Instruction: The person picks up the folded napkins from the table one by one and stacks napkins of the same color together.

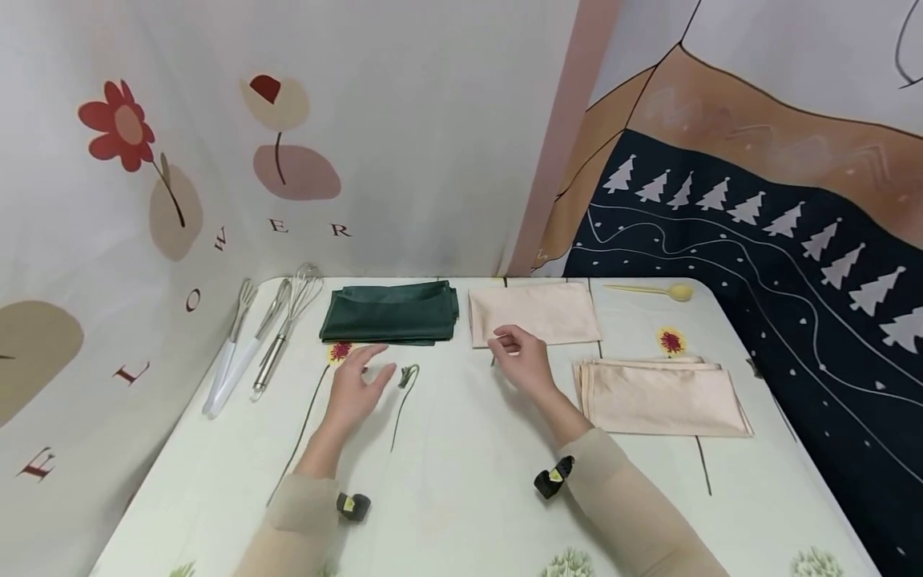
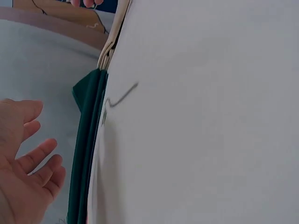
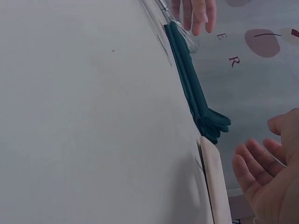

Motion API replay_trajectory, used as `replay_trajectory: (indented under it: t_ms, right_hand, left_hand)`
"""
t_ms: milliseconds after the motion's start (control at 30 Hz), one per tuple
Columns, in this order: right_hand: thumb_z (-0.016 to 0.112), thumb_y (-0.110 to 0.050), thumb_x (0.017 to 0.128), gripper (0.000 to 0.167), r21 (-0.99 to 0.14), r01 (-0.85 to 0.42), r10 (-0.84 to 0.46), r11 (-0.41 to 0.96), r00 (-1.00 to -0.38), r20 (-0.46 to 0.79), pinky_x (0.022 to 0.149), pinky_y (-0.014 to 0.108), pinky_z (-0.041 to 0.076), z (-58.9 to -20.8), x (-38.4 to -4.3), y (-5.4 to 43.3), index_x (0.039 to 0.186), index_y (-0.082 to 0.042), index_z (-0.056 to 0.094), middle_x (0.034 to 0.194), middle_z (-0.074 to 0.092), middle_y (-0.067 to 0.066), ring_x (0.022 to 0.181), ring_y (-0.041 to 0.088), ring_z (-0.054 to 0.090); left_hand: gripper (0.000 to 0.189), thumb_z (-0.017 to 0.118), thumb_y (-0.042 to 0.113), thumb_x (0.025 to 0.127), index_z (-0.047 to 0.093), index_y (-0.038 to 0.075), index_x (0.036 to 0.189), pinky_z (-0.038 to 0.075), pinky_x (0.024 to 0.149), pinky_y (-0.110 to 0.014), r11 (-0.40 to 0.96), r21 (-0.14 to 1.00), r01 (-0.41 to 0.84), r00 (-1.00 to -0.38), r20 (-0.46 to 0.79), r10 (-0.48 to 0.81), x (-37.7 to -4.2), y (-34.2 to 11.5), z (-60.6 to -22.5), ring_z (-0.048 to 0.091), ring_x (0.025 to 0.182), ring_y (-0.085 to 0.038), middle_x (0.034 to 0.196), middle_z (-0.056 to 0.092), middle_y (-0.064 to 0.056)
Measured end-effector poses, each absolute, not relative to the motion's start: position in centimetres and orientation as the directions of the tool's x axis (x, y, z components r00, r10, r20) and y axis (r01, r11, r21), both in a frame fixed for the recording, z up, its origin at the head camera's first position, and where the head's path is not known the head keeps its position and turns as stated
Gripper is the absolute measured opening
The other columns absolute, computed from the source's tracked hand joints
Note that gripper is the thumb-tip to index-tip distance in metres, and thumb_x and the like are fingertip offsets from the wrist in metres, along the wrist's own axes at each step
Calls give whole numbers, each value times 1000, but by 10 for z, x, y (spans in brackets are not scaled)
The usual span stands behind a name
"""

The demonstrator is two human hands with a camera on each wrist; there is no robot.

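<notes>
My left hand [image 1: 355,393] hovers over the table just in front of a folded dark green cloth [image 1: 389,312], fingers loosely bent and holding nothing. Near the front edge of a folded pale pink cloth [image 1: 534,312] is my right hand [image 1: 524,362], raised above the tabletop with relaxed, slightly curled fingers and nothing in them. A second folded pink cloth [image 1: 663,398] lies to the right of that hand. Both wrist views show each hand apart from the cloths, the left beside the green cloth [image 2: 86,140] and the right beside the pink one [image 3: 216,182].
At the left edge lie a whisk [image 1: 288,328] and two white-handled utensils [image 1: 229,353]. A yellow spoon [image 1: 674,292] rests at the back right. The white tablecloth [image 1: 454,481] carries printed flowers and stems. Printed curtains [image 1: 433,144] hang behind the table.
</notes>
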State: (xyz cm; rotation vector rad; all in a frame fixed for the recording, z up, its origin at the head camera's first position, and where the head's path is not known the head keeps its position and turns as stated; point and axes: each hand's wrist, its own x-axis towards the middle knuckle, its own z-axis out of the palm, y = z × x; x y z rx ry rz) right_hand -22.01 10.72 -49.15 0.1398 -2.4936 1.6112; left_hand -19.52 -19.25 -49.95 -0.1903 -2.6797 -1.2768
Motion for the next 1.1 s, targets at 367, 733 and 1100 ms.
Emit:
replay_trajectory:
  t_ms: [367,733,1100]
  right_hand:
    - [71,-15,96,24,-887,-159,40,433,-980,195,83,37,58,-494,-199,139,114,1,71,96,74,10,91,26,71]
    - [70,-17,97,32,-868,-146,32,474,-983,183,83,30,58,-493,-180,184,123,2,66,105,72,13,99,28,69]
    - [69,-16,98,28,-848,-183,40,497,-972,234,79,12,52,-503,-157,241,119,2,68,102,72,15,90,8,66]
  left_hand:
    - [42,70,21,97,63,4,134,48,104,-51,561,798,220,-975,201,96,-184,-158,-505,52,132,-33,137,58,-15]
    - [40,72,20,96,64,4,132,50,102,-49,505,814,286,-958,235,164,-181,-128,-508,57,125,-32,134,61,-12]
    - [39,69,22,98,64,4,133,51,100,-46,470,833,292,-952,205,228,-176,-98,-512,59,123,-29,134,62,-10]
